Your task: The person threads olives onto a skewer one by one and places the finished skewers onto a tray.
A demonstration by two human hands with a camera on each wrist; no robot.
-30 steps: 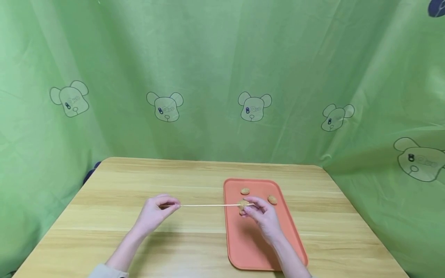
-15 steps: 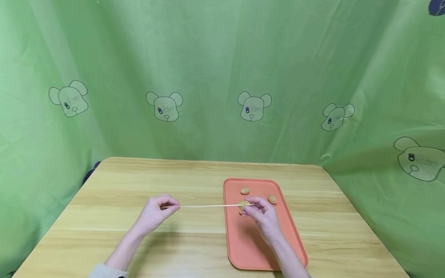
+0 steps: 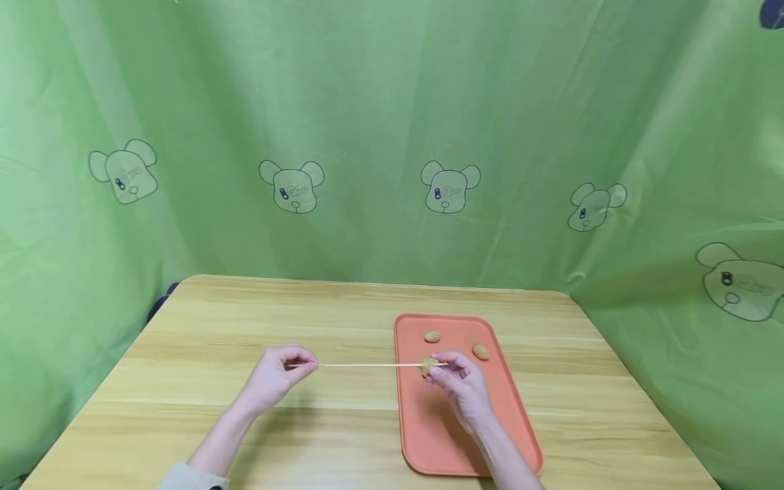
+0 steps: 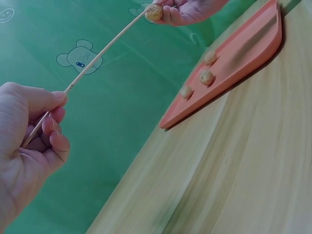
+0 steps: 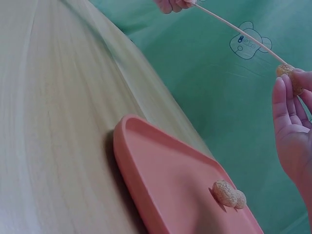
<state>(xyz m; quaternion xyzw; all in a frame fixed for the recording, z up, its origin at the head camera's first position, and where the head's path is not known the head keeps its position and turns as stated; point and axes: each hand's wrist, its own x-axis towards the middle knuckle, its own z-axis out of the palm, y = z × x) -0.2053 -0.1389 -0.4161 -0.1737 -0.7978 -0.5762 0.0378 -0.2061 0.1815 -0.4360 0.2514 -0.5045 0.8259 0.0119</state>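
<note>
A thin wooden skewer stretches level between the two hands, above the table. My left hand pinches its left end between thumb and fingertips; in the left wrist view the end runs back into the palm. Over the tray, my right hand grips a small brown wrinkled ball, which looks like a fried food ball. The skewer runs into this ball, and its tip shows past the ball in the head view. Fingers partly cover the ball in the right wrist view.
A salmon-pink tray lies on the wooden table, right of the middle. On it sit more brown balls, one at the back, one at the right, and another in the left wrist view. Green curtain hangs behind.
My right hand has come slightly nearer the body with the ball, tilting the skewer level. The ball lying under that hand is now hidden in the head view. The left hand keeps its pinch.
</note>
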